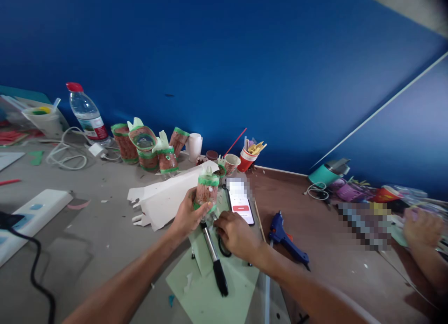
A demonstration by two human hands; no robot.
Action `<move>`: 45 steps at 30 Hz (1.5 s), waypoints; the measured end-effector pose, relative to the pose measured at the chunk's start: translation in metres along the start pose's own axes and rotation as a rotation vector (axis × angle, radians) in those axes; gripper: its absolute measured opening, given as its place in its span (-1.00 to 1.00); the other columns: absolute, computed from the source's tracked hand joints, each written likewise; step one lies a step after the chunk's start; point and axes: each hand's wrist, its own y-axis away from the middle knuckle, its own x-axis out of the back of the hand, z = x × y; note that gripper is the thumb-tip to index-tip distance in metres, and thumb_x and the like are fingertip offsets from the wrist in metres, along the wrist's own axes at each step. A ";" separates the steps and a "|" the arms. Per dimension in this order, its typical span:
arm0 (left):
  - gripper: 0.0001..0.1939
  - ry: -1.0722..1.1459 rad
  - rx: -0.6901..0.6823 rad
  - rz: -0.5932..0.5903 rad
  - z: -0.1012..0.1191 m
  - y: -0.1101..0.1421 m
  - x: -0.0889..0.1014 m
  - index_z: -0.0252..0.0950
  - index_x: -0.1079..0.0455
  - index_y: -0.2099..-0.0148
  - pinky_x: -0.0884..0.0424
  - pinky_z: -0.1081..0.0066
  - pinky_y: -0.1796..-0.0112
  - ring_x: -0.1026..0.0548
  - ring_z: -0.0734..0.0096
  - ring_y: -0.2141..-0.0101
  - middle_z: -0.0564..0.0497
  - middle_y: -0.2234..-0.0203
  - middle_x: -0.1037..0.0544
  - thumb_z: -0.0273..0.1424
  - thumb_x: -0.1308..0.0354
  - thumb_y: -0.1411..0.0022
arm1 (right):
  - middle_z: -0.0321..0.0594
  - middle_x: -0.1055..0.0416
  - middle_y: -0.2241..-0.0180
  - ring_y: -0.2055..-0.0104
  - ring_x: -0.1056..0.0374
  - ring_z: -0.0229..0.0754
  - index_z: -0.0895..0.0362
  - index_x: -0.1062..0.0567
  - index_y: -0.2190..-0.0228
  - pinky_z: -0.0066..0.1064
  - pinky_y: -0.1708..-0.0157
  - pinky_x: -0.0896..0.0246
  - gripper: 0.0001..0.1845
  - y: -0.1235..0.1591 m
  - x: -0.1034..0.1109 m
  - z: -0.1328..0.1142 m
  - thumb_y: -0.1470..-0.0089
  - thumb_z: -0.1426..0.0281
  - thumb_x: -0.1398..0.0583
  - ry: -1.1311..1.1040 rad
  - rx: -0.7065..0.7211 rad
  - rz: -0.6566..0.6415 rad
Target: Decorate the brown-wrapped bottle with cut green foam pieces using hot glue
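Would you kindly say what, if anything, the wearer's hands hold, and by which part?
The left hand holds the brown-and-green cup by its lower part. Whether the right hand holds anything cannot be told.

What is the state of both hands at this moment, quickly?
Left hand: closed around the brown-and-green container.
Right hand: curled near the container; its hold cannot be told.

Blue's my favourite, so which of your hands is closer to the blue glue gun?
Right. Your right hand is left of the blue glue gun, not touching it; your left hand is farther left, around the brown-and-green cup.
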 end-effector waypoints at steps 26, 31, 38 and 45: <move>-0.51 -0.085 0.022 0.013 0.000 0.001 -0.001 -0.33 -0.26 0.00 -0.33 0.19 0.05 -0.46 0.12 0.08 -0.11 0.14 -0.52 -0.19 -0.20 -0.07 | -0.36 -0.33 0.50 0.47 -0.25 -0.26 0.11 -0.37 0.42 -0.47 0.45 -0.15 -0.94 -0.004 0.027 0.025 0.04 0.48 -0.13 -0.680 -0.170 0.459; -0.48 -0.115 0.017 0.014 0.000 0.001 -0.001 -0.36 -0.26 -0.01 -0.32 0.18 0.04 -0.45 0.09 0.08 -0.15 0.12 -0.51 -0.18 -0.20 -0.07 | -0.37 -0.29 0.50 0.50 -0.19 -0.30 0.11 -0.38 0.43 -0.47 0.50 -0.10 -0.95 -0.016 0.030 0.021 0.05 0.43 -0.16 -0.969 -0.174 0.555; -0.50 -0.092 0.011 0.014 0.003 0.002 -0.001 -0.33 -0.26 0.00 -0.32 0.17 0.03 -0.45 0.10 0.07 -0.14 0.11 -0.51 -0.20 -0.20 -0.06 | -0.42 -0.31 0.58 0.57 -0.19 -0.32 0.13 -0.49 0.30 -0.46 0.51 -0.10 -0.75 -0.022 0.033 0.014 0.13 0.42 -0.19 -1.234 -0.261 0.579; -0.50 -0.101 0.018 0.015 0.003 0.001 -0.001 -0.32 -0.27 0.01 -0.32 0.17 0.03 -0.45 0.10 0.07 -0.13 0.12 -0.52 -0.19 -0.20 -0.04 | -0.37 -0.39 0.57 0.57 -0.29 -0.29 0.13 -0.48 0.49 -0.43 0.48 -0.19 -0.90 -0.026 0.034 0.006 0.18 0.40 -0.20 -1.331 -0.314 0.575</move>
